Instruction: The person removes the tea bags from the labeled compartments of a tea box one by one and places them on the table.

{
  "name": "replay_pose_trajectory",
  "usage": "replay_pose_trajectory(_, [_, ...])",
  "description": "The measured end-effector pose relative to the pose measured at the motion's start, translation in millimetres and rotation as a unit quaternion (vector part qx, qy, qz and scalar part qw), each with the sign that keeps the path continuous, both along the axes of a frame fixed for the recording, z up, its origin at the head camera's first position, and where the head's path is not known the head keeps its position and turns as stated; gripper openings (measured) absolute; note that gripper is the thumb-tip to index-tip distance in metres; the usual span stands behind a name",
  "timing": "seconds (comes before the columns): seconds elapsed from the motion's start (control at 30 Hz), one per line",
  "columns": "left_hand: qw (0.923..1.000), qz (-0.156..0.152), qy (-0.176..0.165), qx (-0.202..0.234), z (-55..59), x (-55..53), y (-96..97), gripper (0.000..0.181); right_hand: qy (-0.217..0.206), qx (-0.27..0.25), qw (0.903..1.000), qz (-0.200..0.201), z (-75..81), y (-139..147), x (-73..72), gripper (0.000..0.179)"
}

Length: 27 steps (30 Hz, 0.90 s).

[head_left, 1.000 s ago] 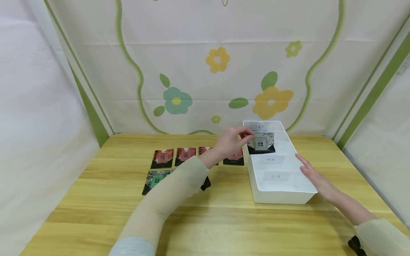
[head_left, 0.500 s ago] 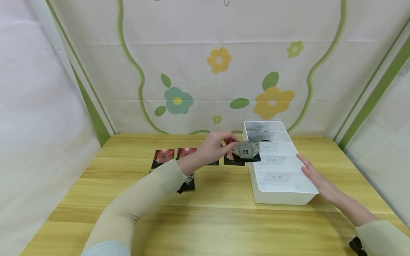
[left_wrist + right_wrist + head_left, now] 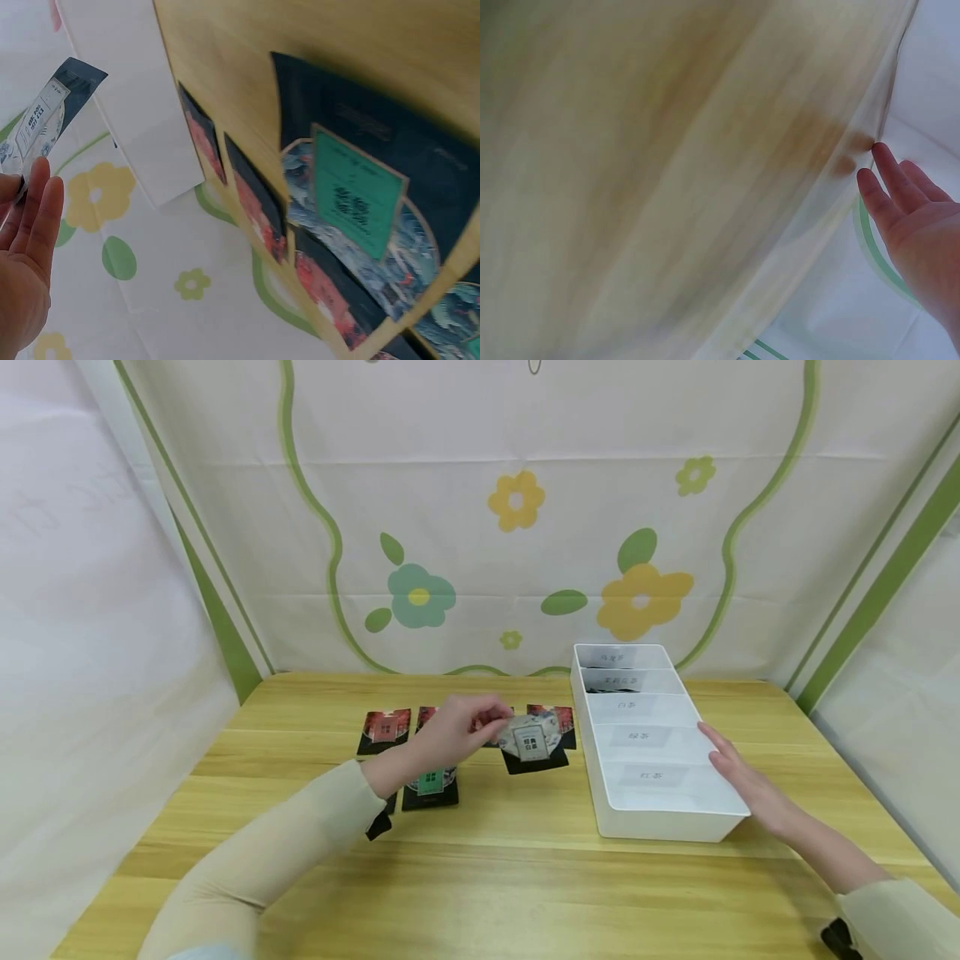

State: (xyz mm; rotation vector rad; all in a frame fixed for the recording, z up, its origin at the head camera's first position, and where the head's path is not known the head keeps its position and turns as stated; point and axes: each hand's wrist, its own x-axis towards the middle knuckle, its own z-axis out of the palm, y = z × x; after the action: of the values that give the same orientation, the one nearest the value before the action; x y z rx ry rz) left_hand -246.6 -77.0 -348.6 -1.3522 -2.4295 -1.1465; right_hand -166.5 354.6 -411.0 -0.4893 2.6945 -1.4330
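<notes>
Pinched between thumb and fingers of the left hand (image 3: 453, 727), one flat, rectangular packet with a pale grey patterned face and black lower end (image 3: 531, 745) is held left of the box in the head view. Straight fingers of the right hand (image 3: 753, 787) rest along the right side of a long white plastic box with five labelled compartments (image 3: 660, 823). Both stand over a yellowish wooden table (image 3: 510, 868). Flat red-and-black packets (image 3: 384, 732) form a row, partly covered by the left hand; nearer, a black packet with a green label (image 3: 430, 785) lies on the wood.

From the left wrist, the pale packet tilts, gripped at its edge, well apart from the green-labelled one.

From the right wrist, the fingers are extended and slightly spread, their tips against a glossy, pale side surface.
</notes>
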Motion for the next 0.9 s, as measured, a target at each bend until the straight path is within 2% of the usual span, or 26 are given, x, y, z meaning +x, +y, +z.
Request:
replay_pose_trajectory(0.27, [0.9984,-0.008,-0.008,-0.055,-8.0,5.2,-12.7,0.011,-0.002,-0.003,1.0,0.0,0.1,0,0.6,0.054])
replay_pose_trajectory(0.57, [0.9908,-0.023,-0.072,-0.112,-25.5,0.3,-20.6,0.012,-0.003,-0.012,0.9999,0.002,-1.0,0,-0.1,0.054])
replay_pose_trajectory(0.77, [0.9842,0.008,-0.069,-0.163,-34.3,-6.1,-23.5,0.012,-0.005,-0.005,1.0,-0.001,-0.9,0,-0.7,0.054])
replay_pose_trajectory(0.9, [0.975,0.035,-0.049,-0.214,-41.0,-13.0,-24.3,0.013,-0.005,-0.004,1.0,-0.003,-1.1,1,-1.7,0.055])
